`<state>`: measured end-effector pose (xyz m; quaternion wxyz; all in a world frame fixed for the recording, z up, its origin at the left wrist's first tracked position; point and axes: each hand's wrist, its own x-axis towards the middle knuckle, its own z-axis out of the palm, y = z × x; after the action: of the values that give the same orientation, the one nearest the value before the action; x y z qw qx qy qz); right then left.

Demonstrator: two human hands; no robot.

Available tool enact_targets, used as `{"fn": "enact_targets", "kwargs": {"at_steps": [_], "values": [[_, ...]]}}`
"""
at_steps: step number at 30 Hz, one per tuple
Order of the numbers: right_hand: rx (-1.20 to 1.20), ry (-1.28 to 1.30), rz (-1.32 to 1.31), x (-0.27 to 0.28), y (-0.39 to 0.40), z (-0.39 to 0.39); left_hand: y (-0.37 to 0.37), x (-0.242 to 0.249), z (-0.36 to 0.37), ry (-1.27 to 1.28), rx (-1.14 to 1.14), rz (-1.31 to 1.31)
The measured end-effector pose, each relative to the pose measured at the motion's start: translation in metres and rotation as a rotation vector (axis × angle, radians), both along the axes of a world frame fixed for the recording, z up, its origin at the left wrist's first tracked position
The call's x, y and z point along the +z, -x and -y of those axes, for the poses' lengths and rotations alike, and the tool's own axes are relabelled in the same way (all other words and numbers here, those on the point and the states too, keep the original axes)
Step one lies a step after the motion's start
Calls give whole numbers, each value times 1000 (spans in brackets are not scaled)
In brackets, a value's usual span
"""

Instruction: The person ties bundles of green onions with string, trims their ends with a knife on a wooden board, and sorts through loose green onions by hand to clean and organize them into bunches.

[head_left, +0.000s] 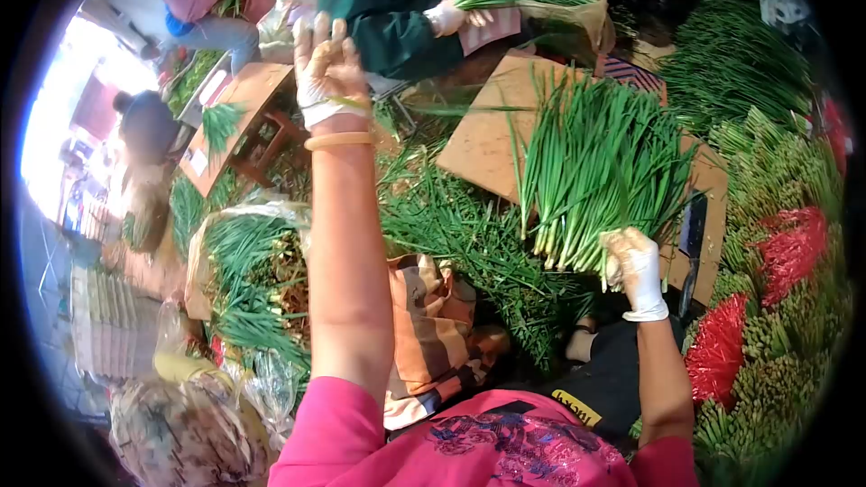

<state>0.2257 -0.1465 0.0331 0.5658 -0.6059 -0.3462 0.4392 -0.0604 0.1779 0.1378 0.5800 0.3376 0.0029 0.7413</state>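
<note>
My left hand, in a pale glove, is raised out to the front with its fingers apart. A loose green blade overlaps the wrist, blurred. A thick layer of garlic chives lies fanned over a tilted wooden board, white stem ends toward me. At the near right of this layer my right hand, also gloved, has its fingers closed round a few white stem ends. The fingertips are partly hidden by the hand itself.
Trimmed leaves cover the ground before me. Stacked green bundles with red plastic strands stand at my right. A sack of chives sits at left. Opposite, a person in a green garment holds chives; others work at far left.
</note>
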Motion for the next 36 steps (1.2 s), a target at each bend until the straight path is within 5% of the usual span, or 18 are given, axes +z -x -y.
{"fn": "enact_targets", "kwargs": {"at_steps": [2, 5, 6, 7, 9, 11, 13, 15, 21, 23, 24, 27, 29, 32, 36], "values": [[-28, 2, 100, -36, -37, 10, -7, -19, -8, 192, 20, -314], [279, 558, 347, 3, -59, 17, -57, -83, 21, 102, -159, -777], [403, 618, 707, 17, -65, 15, -78, -111, 38, 33, -221, -919], [219, 723, 616, 34, -61, 12, -94, -141, 57, 70, -342, -1139], [205, 356, 987, 37, -81, 3, -122, -149, 102, -129, -228, -1599], [33, 375, 840, 68, -71, -33, -143, -152, 125, -301, -177, -1620], [88, -157, 1343, 34, -98, -73, -155, -150, 136, -453, -134, -1627], [56, -69, 1334, 29, -102, -119, -166, -156, 139, -628, 8, -1590], [463, 661, 1698, -23, -132, -234, -181, -136, 150, -687, -78, -1796], [542, 623, 1793, -49, -143, -247, -187, -137, 153, -769, -108, -1837], [497, 472, 1742, -51, -144, -245, -190, -140, 154, -797, -131, -1834], [221, 149, 639, -40, -162, -238, -200, -154, 164, -847, -191, -1846], [-42, -177, 298, -15, -172, -230, -203, -160, 170, -879, -192, -1843], [-171, -256, 218, 10, -179, -221, -197, -142, 168, -664, -164, -1793], [-4, -190, 325, 33, -148, -197, -191, -163, 161, -335, -99, -1817]]}}
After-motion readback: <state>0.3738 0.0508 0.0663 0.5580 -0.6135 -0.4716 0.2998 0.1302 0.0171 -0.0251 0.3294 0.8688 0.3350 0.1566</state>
